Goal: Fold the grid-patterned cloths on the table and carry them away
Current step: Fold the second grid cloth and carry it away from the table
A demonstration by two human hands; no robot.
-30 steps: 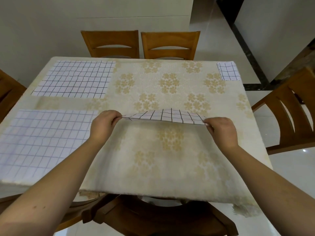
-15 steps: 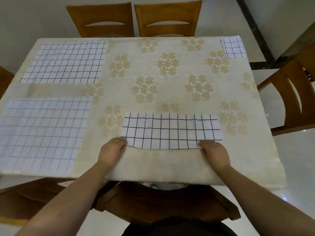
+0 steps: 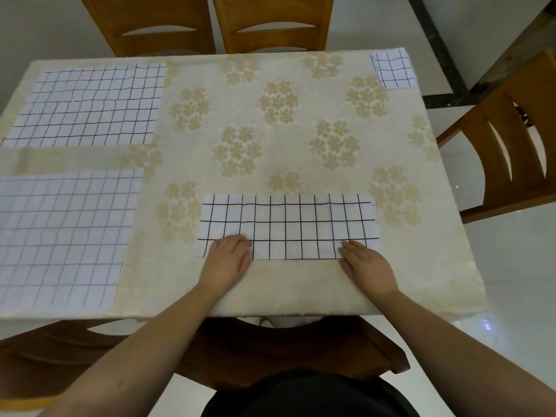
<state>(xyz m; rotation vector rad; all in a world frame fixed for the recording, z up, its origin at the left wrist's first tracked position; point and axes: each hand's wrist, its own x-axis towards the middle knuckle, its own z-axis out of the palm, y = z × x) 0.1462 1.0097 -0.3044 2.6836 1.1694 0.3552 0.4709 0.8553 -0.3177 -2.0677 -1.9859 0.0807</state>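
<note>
While both flat hands [image 3: 228, 260] [image 3: 365, 264], grip released, press the folded cloth [image 3: 288, 227], wooden chairs [image 3: 270, 22] ring the floral-clothed table [image 3: 270, 130].

Floral tablecloth [image 3: 270, 296] — wooden chairs [image 3: 270, 25], pale tiled floor [image 3: 511, 281]

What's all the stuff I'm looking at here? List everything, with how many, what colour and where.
Half-folded white cloth with black grid: one, near middle of the table, under both hands.
Flat white grid cloths: two, on the left; far one, near one.
Small folded white grid cloth: one, far right corner.
Cream tablecloth with tan flower print: one, covering the table.
Brown wooden chairs: five at least partly in view; two at the far side, one on the right, one at the near side, one at the lower left.
Pale glossy floor: around the table.
Left hand: flat on the cloth's near left edge.
Right hand: flat on its near right edge.
</note>
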